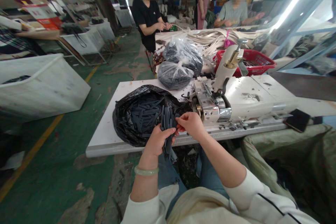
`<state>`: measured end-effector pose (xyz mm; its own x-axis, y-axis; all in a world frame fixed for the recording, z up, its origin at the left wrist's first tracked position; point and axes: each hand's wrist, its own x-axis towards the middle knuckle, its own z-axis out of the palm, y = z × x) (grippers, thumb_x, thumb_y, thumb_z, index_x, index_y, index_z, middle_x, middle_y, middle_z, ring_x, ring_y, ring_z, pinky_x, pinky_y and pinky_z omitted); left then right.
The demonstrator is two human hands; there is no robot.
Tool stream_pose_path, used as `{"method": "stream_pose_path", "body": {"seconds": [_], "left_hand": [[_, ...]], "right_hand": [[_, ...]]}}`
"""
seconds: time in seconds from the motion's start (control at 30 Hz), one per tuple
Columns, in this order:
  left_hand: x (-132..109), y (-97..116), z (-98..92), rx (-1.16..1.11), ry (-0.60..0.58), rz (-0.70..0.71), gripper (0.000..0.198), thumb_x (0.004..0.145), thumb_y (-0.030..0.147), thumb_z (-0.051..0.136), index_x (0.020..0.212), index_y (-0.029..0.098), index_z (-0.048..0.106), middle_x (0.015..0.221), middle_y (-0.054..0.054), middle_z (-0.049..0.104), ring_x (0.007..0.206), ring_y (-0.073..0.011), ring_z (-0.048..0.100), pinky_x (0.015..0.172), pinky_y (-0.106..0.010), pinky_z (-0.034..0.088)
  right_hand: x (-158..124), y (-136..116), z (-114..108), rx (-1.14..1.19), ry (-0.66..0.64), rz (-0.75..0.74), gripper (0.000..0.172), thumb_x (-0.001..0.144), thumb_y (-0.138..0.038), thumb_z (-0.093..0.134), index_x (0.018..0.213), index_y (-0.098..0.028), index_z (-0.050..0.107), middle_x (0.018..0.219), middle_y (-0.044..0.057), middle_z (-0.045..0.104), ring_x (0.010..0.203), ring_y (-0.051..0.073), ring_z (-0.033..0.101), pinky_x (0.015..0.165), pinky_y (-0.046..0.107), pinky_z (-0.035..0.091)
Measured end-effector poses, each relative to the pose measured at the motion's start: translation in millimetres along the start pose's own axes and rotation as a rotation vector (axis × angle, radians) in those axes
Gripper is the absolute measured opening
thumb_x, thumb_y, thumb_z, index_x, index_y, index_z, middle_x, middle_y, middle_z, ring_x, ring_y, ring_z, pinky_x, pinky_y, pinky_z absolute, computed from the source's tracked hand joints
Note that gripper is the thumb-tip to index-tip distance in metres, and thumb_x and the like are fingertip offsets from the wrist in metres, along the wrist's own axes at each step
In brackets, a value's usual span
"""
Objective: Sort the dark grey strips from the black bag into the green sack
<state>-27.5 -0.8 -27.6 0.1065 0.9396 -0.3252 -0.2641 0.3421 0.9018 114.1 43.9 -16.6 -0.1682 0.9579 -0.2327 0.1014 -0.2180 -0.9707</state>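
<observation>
My left hand (158,139) is closed round a bundle of dark grey strips (167,119), which stands roughly upright at the table's front edge. Against the bundle's right side, my right hand (191,125) pinches the end of one dark strip (177,116) between thumb and fingers. Just left of the hands, a black plastic bag (121,126) lies wide open, with many similar loose strips (145,112) inside. Right of my right hand sits the metal working head of a white sewing machine (214,108). My fingers partly hide the lower bundle.
Tied clear bags (175,75) of dark pieces sit behind the black bag on the white table (105,136). A red basket (258,59) stands behind the machine. A green sack (296,147) is at right, a white bin (52,87) at left. Several people work beyond.
</observation>
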Motion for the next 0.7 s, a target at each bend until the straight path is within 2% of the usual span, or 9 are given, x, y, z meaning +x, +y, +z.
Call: {"method": "stream_pose_path", "body": {"seconds": [0.1, 0.2, 0.37, 0.6, 0.7], "left_hand": [[1.5, 0.5, 0.0, 0.004, 0.112, -0.009, 0.029, 0.065, 0.027, 0.071, 0.087, 0.013, 0.058, 0.062, -0.003, 0.064, 0.045, -0.0119, 0.055, 0.039, -0.021, 0.042], [0.8, 4.7, -2.5, -0.044, 0.202, 0.021, 0.032, 0.062, 0.025, 0.073, 0.087, 0.013, 0.058, 0.062, -0.004, 0.066, 0.045, -0.0112, 0.055, 0.039, -0.020, 0.042], [-2.7, 11.3, -9.6, -0.170, 0.217, 0.107, 0.032, 0.060, 0.023, 0.074, 0.085, 0.013, 0.056, 0.064, -0.004, 0.067, 0.044, -0.0084, 0.051, 0.041, -0.020, 0.040], [-2.2, 12.9, -7.2, -0.214, 0.202, 0.130, 0.032, 0.060, 0.023, 0.076, 0.084, 0.014, 0.056, 0.062, -0.001, 0.064, 0.045, -0.0079, 0.050, 0.042, -0.019, 0.038], [-0.3, 11.7, -4.4, -0.203, 0.223, 0.121, 0.033, 0.060, 0.025, 0.077, 0.082, 0.013, 0.057, 0.059, 0.000, 0.061, 0.044, -0.0080, 0.050, 0.041, -0.019, 0.038]], "right_hand": [[-2.2, 2.3, -0.9, 0.058, 0.056, -0.044, 0.022, 0.071, -0.029, 0.067, 0.057, -0.016, 0.058, 0.051, 0.003, 0.064, 0.043, 0.013, 0.061, 0.039, 0.019, 0.049], [-3.6, 8.3, -1.9, 0.311, 0.080, -0.036, 0.023, 0.069, -0.033, 0.069, 0.063, -0.016, 0.054, 0.055, 0.002, 0.066, 0.045, 0.014, 0.063, 0.043, 0.021, 0.053], [-7.9, 17.0, -11.1, 0.563, 0.141, -0.081, 0.028, 0.066, -0.035, 0.072, 0.076, -0.018, 0.051, 0.060, 0.001, 0.068, 0.049, 0.014, 0.066, 0.045, 0.020, 0.054], [-14.0, 26.1, -20.8, 0.513, 0.115, -0.175, 0.028, 0.073, -0.037, 0.070, 0.083, -0.018, 0.053, 0.068, 0.003, 0.070, 0.058, 0.016, 0.069, 0.054, 0.024, 0.057], [-23.6, 28.4, -21.6, 0.384, 0.097, -0.300, 0.021, 0.080, -0.038, 0.063, 0.087, -0.020, 0.055, 0.074, 0.004, 0.071, 0.065, 0.018, 0.070, 0.061, 0.031, 0.059]]}}
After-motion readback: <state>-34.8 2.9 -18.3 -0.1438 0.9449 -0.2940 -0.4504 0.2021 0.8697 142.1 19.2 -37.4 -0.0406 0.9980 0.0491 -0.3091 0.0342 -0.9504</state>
